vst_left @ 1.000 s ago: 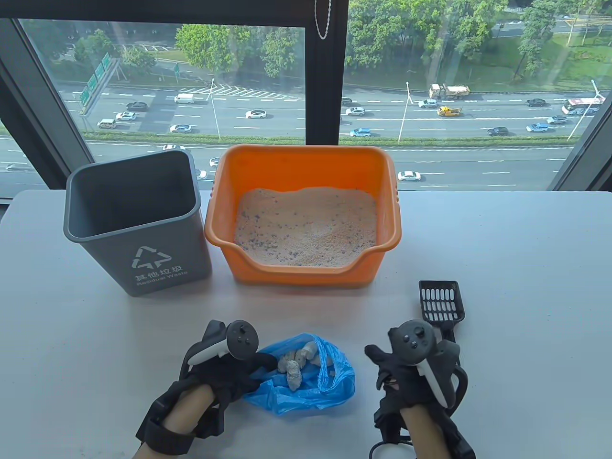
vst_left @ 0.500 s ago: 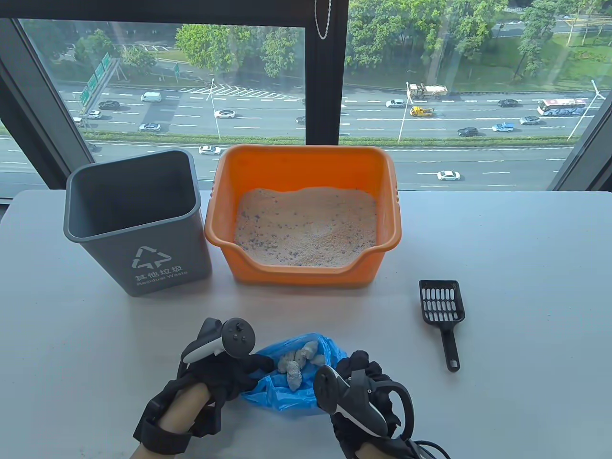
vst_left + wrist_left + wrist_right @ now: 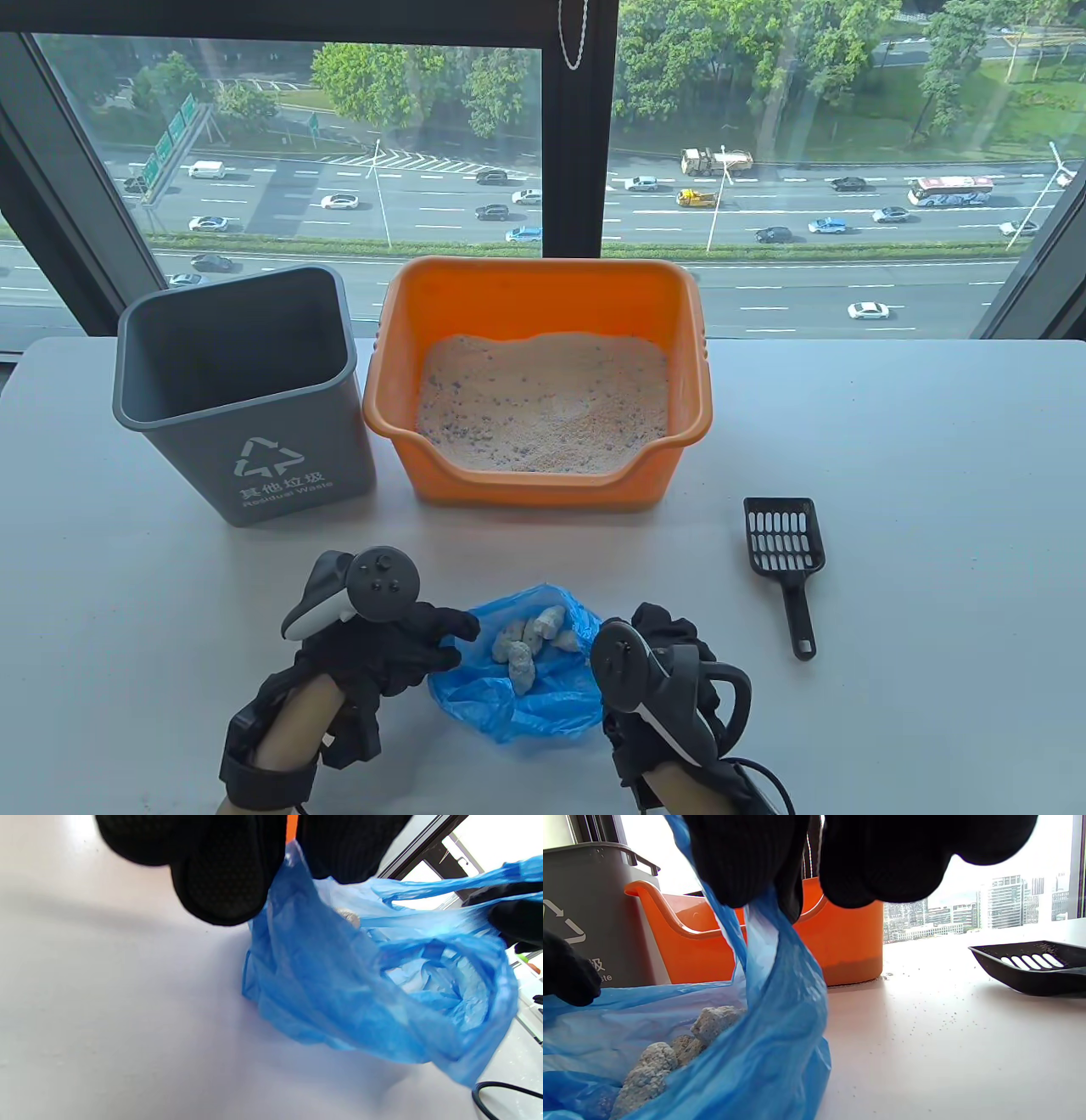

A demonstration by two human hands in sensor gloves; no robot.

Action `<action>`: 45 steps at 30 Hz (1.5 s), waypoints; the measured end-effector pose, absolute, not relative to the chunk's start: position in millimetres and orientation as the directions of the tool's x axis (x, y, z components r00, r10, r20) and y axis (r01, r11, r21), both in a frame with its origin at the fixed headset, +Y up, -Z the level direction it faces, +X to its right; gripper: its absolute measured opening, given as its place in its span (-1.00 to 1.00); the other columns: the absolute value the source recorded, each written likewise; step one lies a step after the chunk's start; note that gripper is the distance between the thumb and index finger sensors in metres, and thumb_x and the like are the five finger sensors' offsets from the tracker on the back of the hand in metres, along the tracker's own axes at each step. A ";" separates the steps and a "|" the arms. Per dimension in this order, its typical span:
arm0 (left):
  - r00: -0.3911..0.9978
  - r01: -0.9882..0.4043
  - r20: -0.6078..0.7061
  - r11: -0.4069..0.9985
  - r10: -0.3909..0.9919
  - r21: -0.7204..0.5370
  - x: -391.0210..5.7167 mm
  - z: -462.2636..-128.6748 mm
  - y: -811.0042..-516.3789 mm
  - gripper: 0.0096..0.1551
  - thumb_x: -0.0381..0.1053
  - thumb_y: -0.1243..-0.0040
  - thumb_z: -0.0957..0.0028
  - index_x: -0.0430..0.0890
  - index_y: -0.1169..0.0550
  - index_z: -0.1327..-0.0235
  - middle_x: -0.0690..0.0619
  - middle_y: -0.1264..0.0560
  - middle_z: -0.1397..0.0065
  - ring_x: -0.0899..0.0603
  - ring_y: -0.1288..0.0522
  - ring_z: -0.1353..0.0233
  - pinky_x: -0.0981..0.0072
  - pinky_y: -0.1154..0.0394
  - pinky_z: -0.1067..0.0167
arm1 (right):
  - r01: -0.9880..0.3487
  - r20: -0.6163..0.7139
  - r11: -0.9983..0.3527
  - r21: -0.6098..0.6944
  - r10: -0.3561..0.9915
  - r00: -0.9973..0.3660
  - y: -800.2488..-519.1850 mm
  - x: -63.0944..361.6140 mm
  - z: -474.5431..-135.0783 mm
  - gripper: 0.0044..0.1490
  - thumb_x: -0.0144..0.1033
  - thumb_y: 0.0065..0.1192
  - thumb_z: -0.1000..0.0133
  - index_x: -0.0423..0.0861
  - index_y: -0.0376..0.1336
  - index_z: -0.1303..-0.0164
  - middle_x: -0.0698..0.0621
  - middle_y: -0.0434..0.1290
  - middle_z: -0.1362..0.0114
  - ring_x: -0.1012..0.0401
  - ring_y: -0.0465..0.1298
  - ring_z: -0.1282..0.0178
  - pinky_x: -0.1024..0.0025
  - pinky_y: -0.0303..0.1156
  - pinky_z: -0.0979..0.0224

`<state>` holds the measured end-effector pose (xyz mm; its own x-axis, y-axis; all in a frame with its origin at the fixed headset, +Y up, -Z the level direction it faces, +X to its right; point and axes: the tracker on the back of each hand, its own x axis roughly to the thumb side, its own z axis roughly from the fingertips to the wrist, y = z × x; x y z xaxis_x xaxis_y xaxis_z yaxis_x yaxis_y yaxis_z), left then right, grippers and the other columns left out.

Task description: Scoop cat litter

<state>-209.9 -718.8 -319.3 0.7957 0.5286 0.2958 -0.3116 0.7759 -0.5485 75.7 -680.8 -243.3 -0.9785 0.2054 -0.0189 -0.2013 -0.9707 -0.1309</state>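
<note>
Since half a second before, the left hand [image 3: 386, 649] had shifted leftward, drawing the blue bag [image 3: 517, 692] wider open, while the right hand [image 3: 670, 671] stayed at the bag's right rim. Each hand's grip was pinching a bag edge: left fingers [image 3: 220, 878] on one side, right fingers [image 3: 746, 866] on the other. Grey litter clumps [image 3: 528, 645] lay inside the bag on the desk [image 3: 916, 441]. The black scoop [image 3: 785, 552] lay untouched to the right, well apart. The orange litter box [image 3: 543, 297] and grey bin [image 3: 246, 399] stood behind, leaving open desk between them and the bag.
</note>
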 end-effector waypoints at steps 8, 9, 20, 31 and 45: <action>0.715 -0.237 0.462 0.803 0.525 -0.547 -192.3 -300.1 -701.1 -0.01 0.49 -0.26 0.28 0.20 -0.39 -0.51 -0.08 -0.42 -0.43 -0.11 -0.58 -0.09 0.25 -0.52 0.02 | -0.266 -0.042 -0.953 -0.146 0.275 -0.961 -674.5 89.1 -248.3 -0.59 -0.14 0.43 0.10 0.04 0.51 0.07 -0.22 0.47 -0.26 -0.02 0.48 -0.02 0.07 0.39 -0.02; 0.734 -0.202 0.472 0.821 0.488 -0.534 -186.6 -297.0 -702.4 0.07 0.53 -0.24 0.32 0.17 -0.34 -0.55 -0.09 -0.39 -0.46 -0.12 -0.56 -0.11 0.25 -0.51 0.00 | -0.268 -0.044 -0.952 -0.149 0.277 -0.960 -674.2 90.3 -248.8 -0.59 -0.14 0.43 0.10 0.04 0.51 0.08 -0.22 0.47 -0.26 -0.02 0.48 -0.01 0.07 0.39 -0.02; 0.853 0.082 0.502 0.913 0.143 -0.399 -137.8 -274.6 -720.8 -0.52 0.19 -0.25 -0.02 0.05 -0.61 -0.15 0.00 -0.54 -0.19 -0.03 -0.62 0.04 0.28 -0.54 0.08 | -0.292 -0.047 -0.942 -0.168 0.303 -0.952 -671.6 95.2 -248.4 -0.59 -0.13 0.43 0.10 0.04 0.52 0.08 -0.22 0.47 -0.26 -0.02 0.48 -0.01 0.08 0.39 -0.02; 0.839 -0.364 0.438 0.931 0.323 0.010 -196.0 -268.3 -636.3 -0.51 0.15 -0.24 0.06 -0.03 -0.74 -0.01 -0.05 -0.71 0.03 -0.02 -0.67 0.31 0.27 -0.58 0.28 | -0.357 -0.002 -0.865 -0.352 0.382 -0.924 -622.0 102.3 -249.1 -0.59 -0.14 0.49 0.14 0.04 0.51 0.11 -0.20 0.48 -0.25 0.00 0.49 0.00 0.08 0.40 -0.01; 0.496 -0.862 0.414 0.489 0.763 0.133 -215.4 -291.1 -625.9 -0.60 0.20 0.07 -0.03 0.17 -0.61 0.05 0.03 -0.68 -0.25 -0.19 -0.69 -0.23 0.07 -0.60 -0.06 | -0.670 0.330 -0.721 -0.177 0.598 -0.730 -589.1 43.3 -279.6 -0.60 -0.12 0.49 0.12 0.09 0.51 0.08 -0.15 0.48 -0.28 0.04 0.50 -0.04 0.07 0.40 -0.08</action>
<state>-215.4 -625.9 -291.1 0.4963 0.7628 0.4144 -0.8622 0.4890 0.1325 43.3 -589.1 -279.6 -0.7303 0.5979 0.3305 -0.6702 -0.7207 -0.1771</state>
